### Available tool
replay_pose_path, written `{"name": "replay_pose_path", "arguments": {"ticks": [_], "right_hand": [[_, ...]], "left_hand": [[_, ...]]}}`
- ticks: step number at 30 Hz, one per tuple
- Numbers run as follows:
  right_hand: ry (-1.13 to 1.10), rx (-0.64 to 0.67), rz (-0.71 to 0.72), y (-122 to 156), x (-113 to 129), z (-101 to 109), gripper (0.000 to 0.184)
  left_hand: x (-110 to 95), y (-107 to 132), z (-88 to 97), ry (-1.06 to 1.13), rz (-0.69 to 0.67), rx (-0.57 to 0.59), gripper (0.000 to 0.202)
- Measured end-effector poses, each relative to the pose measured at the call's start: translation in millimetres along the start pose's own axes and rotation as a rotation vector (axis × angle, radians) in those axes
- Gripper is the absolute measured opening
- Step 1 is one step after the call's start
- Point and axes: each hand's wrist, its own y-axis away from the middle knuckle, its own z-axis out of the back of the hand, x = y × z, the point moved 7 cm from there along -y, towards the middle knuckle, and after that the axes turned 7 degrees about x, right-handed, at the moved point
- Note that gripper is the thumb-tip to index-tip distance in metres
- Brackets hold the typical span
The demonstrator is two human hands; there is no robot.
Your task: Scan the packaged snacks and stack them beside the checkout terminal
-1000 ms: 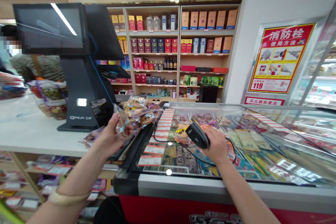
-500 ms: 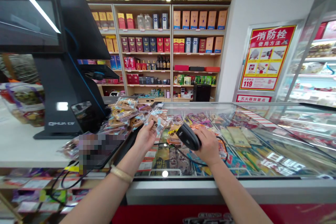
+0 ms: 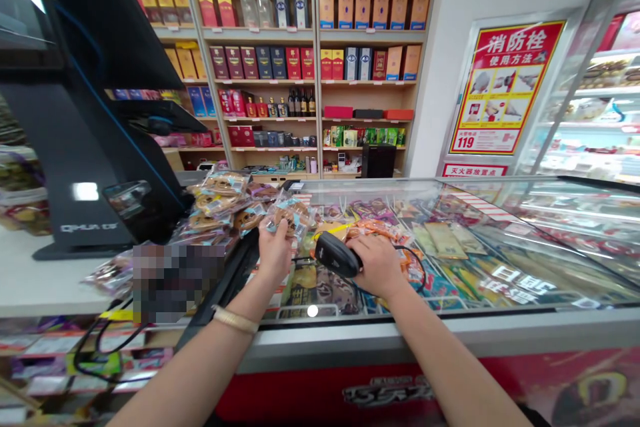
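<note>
My left hand (image 3: pixel 274 252) is closed on a clear snack packet (image 3: pixel 291 215) with brown pieces inside, held upright over the left end of the glass freezer lid (image 3: pixel 500 240). My right hand (image 3: pixel 376 265) grips a black barcode scanner (image 3: pixel 336 255), its head pointing left toward the packet, a short gap between them. The scanner's black cable (image 3: pixel 417 265) loops over the glass behind my right hand. A pile of similar snack packets (image 3: pixel 220 203) lies just left of the held packet.
A black checkout terminal (image 3: pixel 85 120) stands on the white counter (image 3: pixel 30 280) at left. Wooden shelves (image 3: pixel 310 73) of boxed goods fill the back wall. A red fire-hydrant poster (image 3: pixel 503 83) hangs at right, beside a refrigerated case (image 3: pixel 590 107).
My left hand carried the snack packet from in front of the terminal rightward to the scanner. My right hand drew the scanner slightly left. The view shifted right and down.
</note>
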Motion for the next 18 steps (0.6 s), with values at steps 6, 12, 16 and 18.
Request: {"name": "replay_pose_path", "arguments": {"ticks": [6, 12, 16, 18], "right_hand": [[0.012, -0.005, -0.009, -0.5, -0.9, -0.4, 0.025], [0.007, -0.067, 0.000, 0.3, -0.2, 5.2, 0.024], [0.014, -0.211, -0.050, 5.2, -9.3, 20.0, 0.028], [0.026, -0.294, -0.102, 9.5, -17.8, 27.5, 0.029]], "left_hand": [[0.3, -1.1, 0.7, -0.016, -0.001, 0.006, 0.039], [0.2, 1.1, 1.9, 0.000, 0.008, 0.009, 0.040], [6.4, 3.3, -4.0, -0.015, 0.090, 0.042, 0.038], [15.6, 3.1, -11.4, -0.037, 0.168, 0.069, 0.036]]}}
